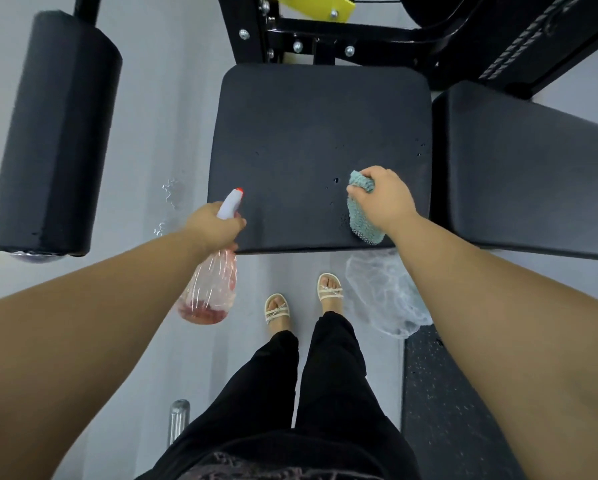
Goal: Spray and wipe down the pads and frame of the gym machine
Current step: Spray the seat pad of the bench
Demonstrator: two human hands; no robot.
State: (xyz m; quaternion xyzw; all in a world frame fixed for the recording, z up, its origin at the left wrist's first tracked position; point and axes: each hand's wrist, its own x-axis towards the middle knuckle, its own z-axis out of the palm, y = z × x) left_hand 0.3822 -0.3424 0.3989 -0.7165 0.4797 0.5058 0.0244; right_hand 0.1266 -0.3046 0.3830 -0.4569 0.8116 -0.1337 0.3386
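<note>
**Cloth on the seat pad, bottle at its corner**

Matte black seat pad (311,133), dotted with small dark drops toward its right edge. On its near right corner, right grip (384,199) curled round a crumpled teal cloth (359,220), holding it against the pad. At its near left corner, left grip (214,226) closed round the neck of a clear spray bottle (210,292), a little pink liquid at the bottom, nozzle over the pad. Left of the pad, well apart, a black roller pad (55,133); right, just beside, a second flat pad (533,174). Behind, bolted black frame (325,32) with a yellow plate (311,5). Below the pad, pale grey floor (172,98), wet splashes (169,195) at the left, thin clear plastic (384,299) under the near right corner, dark speckled mat (439,393) nearer.
</note>
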